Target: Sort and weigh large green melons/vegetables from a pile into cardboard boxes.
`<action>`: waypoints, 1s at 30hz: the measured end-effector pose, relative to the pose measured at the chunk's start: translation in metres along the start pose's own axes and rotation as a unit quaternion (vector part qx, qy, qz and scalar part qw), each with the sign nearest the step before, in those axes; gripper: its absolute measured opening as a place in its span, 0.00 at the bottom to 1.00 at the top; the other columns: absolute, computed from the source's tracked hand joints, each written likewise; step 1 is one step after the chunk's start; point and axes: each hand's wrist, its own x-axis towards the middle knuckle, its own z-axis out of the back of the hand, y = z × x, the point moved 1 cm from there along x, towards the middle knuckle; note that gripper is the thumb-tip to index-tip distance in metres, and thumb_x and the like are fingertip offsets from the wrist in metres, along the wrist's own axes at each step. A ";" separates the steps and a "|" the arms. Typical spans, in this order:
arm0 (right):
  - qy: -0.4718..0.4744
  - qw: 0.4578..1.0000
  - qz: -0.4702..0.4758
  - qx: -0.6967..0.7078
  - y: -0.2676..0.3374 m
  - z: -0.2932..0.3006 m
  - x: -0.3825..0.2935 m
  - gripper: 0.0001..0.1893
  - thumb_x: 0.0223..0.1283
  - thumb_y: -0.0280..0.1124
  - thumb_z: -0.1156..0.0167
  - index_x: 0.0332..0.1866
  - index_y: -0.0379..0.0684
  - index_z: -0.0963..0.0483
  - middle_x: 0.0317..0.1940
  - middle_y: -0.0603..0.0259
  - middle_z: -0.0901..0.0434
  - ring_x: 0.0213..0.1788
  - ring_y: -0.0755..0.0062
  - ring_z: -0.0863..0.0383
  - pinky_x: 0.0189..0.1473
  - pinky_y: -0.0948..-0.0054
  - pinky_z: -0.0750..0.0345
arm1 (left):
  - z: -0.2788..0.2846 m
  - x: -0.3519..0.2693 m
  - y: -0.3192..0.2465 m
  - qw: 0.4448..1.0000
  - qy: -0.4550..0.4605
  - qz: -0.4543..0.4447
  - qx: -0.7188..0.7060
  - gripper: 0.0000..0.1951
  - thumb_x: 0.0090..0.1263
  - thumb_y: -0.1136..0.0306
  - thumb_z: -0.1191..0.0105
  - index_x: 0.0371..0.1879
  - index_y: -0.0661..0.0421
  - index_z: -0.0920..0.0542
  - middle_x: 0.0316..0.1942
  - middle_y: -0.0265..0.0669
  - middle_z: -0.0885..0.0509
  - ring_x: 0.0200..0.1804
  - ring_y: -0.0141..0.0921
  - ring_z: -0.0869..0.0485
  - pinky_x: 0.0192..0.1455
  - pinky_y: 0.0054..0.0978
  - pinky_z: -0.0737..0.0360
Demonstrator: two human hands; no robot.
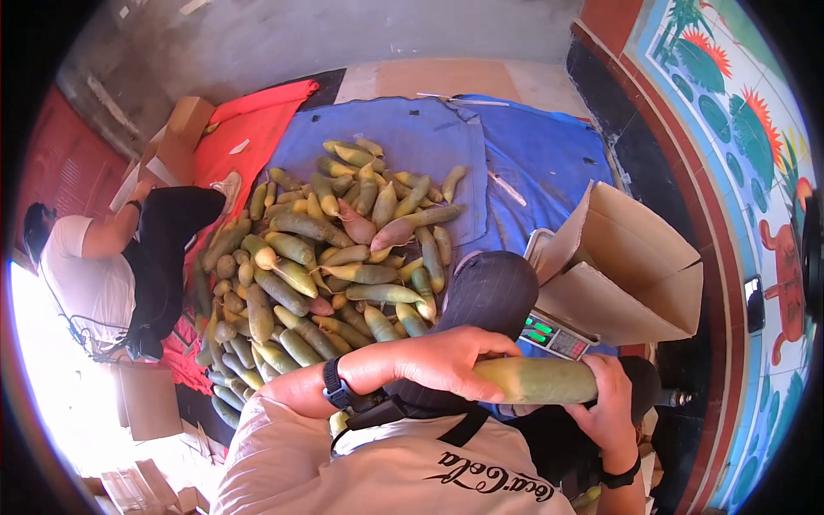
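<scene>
A thick green radish [547, 380] lies sideways between my two hands, above my lap. My left hand [454, 364] is around its yellowish end, and my right hand [602, 396] grips the greener end. Just beyond the radish is a digital scale [566, 346] with lit green displays and a keypad. An open cardboard box [618, 299] stands on the scale's platform; its inside is mostly hidden. To the left of my knee [492, 286] spreads a large heap of radishes [315, 257], mostly green, a few of them reddish.
Under the heap lie a blue sheet [386, 122] and a red cloth [257, 122]. Another person [96, 257] sits at the left beside an open cardboard box [170, 154]. More cardboard [138, 486] lies at lower left. A tiled wall [714, 129] with a phone [754, 304] bounds the right.
</scene>
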 end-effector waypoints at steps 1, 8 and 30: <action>-0.002 1.000 -0.003 0.001 -0.002 0.004 -0.001 0.36 0.25 0.26 0.29 0.50 0.38 0.31 0.43 0.49 0.25 0.46 0.46 0.26 0.50 0.59 0.29 | 0.000 0.004 0.000 1.000 -0.011 -0.008 -0.025 0.29 0.59 0.60 0.37 0.57 0.61 0.29 0.49 0.37 0.22 0.51 0.26 0.25 0.56 0.25 0.29; -0.186 0.970 -0.124 -0.093 -0.041 0.059 -0.008 0.33 0.35 0.26 0.32 0.53 0.34 0.33 0.46 0.48 0.26 0.50 0.50 0.26 0.56 0.62 0.31 | 0.018 0.041 -0.005 0.971 -0.216 -0.098 0.013 0.24 0.63 0.74 0.43 0.59 0.58 0.31 0.36 0.35 0.20 0.34 0.23 0.23 0.41 0.21 0.25; 0.091 0.937 -0.248 -0.230 -0.295 0.059 0.088 0.24 0.46 0.32 0.34 0.50 0.37 0.29 0.47 0.47 0.25 0.52 0.49 0.26 0.54 0.60 0.28 | 0.028 0.078 0.017 0.826 -0.297 -0.207 0.432 0.14 0.49 0.68 0.38 0.36 0.55 0.20 0.32 0.35 0.18 0.35 0.35 0.19 0.37 0.31 0.25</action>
